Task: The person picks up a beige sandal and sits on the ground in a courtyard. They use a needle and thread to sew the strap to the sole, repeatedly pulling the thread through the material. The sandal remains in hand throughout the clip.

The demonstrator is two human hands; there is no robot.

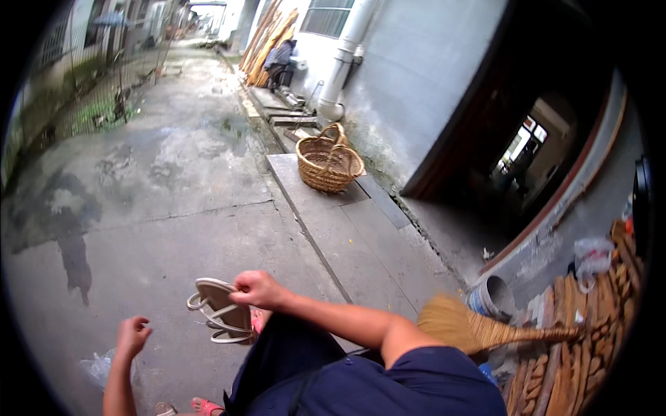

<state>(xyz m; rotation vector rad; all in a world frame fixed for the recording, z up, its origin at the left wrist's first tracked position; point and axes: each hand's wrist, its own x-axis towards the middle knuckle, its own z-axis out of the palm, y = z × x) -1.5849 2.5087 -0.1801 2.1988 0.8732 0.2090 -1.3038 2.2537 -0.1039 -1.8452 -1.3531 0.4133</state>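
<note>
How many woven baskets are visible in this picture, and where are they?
1. The woven basket stands on the raised concrete step beside the grey wall, far ahead of the person. Others may be hidden inside the dark doorway.

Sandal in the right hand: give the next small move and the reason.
Probably bring the left hand up to the sandal. The right hand pinches it by one edge, sole side up, while the left hangs empty just below it.

right hand (258, 289): grips a beige sandal (220, 320)
left hand (132, 335): loosely curled, free, near left
basket (328, 163): far, by wall
</note>
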